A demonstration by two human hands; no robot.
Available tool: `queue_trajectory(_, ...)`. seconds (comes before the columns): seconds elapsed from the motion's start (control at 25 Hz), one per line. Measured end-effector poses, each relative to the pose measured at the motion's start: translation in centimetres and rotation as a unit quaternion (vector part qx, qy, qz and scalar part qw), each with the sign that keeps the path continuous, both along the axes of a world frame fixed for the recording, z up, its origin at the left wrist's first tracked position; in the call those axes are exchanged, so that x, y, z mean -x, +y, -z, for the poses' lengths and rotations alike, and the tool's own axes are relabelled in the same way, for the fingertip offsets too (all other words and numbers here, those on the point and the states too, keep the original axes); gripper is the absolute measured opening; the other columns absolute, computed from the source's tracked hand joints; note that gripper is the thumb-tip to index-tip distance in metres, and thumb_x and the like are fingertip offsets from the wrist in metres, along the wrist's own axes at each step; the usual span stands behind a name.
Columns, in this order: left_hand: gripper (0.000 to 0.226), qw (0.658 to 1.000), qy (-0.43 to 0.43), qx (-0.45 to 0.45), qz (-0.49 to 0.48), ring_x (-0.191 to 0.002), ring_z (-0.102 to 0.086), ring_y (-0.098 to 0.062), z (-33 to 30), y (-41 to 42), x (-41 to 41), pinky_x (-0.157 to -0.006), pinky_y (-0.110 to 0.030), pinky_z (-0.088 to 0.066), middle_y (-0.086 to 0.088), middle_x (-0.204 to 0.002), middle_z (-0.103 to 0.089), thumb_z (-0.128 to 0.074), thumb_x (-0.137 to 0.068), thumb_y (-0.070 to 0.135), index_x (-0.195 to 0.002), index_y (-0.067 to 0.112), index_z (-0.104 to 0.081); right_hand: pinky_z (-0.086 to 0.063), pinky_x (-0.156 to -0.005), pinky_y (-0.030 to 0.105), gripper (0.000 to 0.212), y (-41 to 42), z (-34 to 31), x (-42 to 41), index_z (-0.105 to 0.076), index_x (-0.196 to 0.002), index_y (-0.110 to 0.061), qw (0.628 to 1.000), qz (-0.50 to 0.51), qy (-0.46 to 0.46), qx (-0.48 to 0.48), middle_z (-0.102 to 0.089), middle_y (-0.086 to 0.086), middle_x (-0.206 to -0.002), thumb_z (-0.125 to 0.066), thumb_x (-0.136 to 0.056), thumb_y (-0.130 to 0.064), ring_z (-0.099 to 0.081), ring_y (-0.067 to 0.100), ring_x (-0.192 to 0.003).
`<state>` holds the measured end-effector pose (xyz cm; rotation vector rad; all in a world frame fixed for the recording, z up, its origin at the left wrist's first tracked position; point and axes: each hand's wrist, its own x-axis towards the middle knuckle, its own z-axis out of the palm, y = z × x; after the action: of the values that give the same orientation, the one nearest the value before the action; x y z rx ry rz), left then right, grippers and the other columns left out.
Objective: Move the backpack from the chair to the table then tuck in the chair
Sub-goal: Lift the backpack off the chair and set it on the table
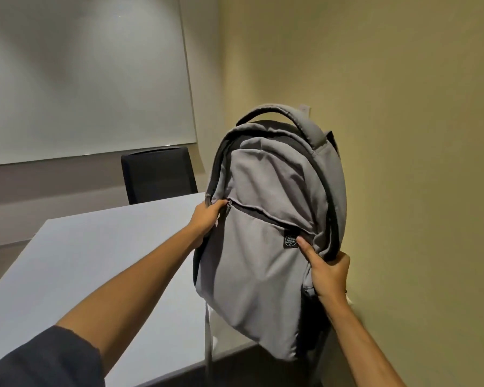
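At lower left the pale, smooth tabletop (81,261) is sitting bare. The left hand (207,219) is pinching the grey backpack (266,247) by its side seam; the right hand (329,270) is gripping bunched fabric. Centre-right, it is hanging above the tabletop's edge, soft, creased, seemingly light. 2 side grips are suiting it; the padded top handle (299,121) would too.

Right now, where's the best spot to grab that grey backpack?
Probably the padded loop handle on top of the backpack, reached from above. It arches clear of the bag, so fingers can hook under it. The hands, left and right, now pinch its soft sides, which bunch.
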<state>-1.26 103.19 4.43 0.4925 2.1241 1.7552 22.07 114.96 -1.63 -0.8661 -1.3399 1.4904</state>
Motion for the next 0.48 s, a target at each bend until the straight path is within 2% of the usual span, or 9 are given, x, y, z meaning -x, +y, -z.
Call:
queue_trajectory(0.08,0.033,1.000,0.011,0.007,0.026,-0.082,-0.063,-0.016,2.2,2.2,0.9,-0.064,-0.026,-0.049,-0.007,-0.106,-0.069,-0.062,-0.088,0.039,-0.114,0.019,-0.064,-0.051,-0.086,0.035,0.094,2.4,1.6,1.4,-0.063,-0.104,0.000,1.000,0.011,0.008,0.023,-0.069,0.013,-0.100,-0.087,-0.039,-0.063,-0.065,0.025,-0.094)
queue_trajectory(0.2,0.059,0.992,0.035,0.054,0.106,-0.113,-0.055,-0.021,5.8,4.5,1.2,-0.097,-0.037,-0.045,-0.001,-0.136,-0.055,-0.067,-0.084,0.040,-0.137,0.024,-0.045,-0.045,-0.081,0.030,0.083,6.0,4.0,2.5,-0.059,-0.106,-0.002,0.996,0.028,0.016,0.087,-0.067,0.006,-0.098,-0.091,-0.045,-0.048,-0.063,0.020,-0.091)
queue_trajectory(0.28,0.062,0.982,0.047,0.090,0.158,-0.120,-0.048,-0.018,8.0,5.7,1.1,-0.102,-0.041,-0.039,0.001,-0.145,-0.046,-0.068,-0.083,0.040,-0.137,0.032,-0.039,-0.045,-0.074,0.027,0.061,7.8,5.1,2.7,-0.058,-0.095,-0.011,0.992,0.062,0.022,0.106,-0.065,-0.005,-0.088,-0.092,-0.052,-0.038,-0.061,0.014,-0.083)
queue_trajectory(0.36,0.074,0.975,0.054,0.135,0.168,-0.131,-0.041,-0.022,9.7,6.7,0.8,-0.107,-0.044,-0.034,-0.001,-0.152,-0.037,-0.069,-0.084,0.036,-0.147,0.030,-0.030,-0.046,-0.071,0.026,0.047,9.2,6.3,3.1,-0.058,-0.084,-0.017,0.990,0.086,0.028,0.107,-0.065,-0.009,-0.082,-0.091,-0.054,-0.033,-0.063,0.013,-0.082)
queue_trajectory(0.48,0.084,0.958,0.058,0.173,0.220,-0.141,-0.030,-0.025,11.6,8.1,-0.2,-0.111,-0.045,-0.029,-0.001,-0.159,-0.027,-0.069,-0.077,0.027,-0.150,0.033,-0.026,-0.047,-0.075,0.030,0.054,10.8,8.7,3.6,-0.063,-0.097,-0.002,0.982,0.121,0.015,0.146,-0.067,0.007,-0.091,-0.090,-0.061,-0.033,-0.064,0.024,-0.088)
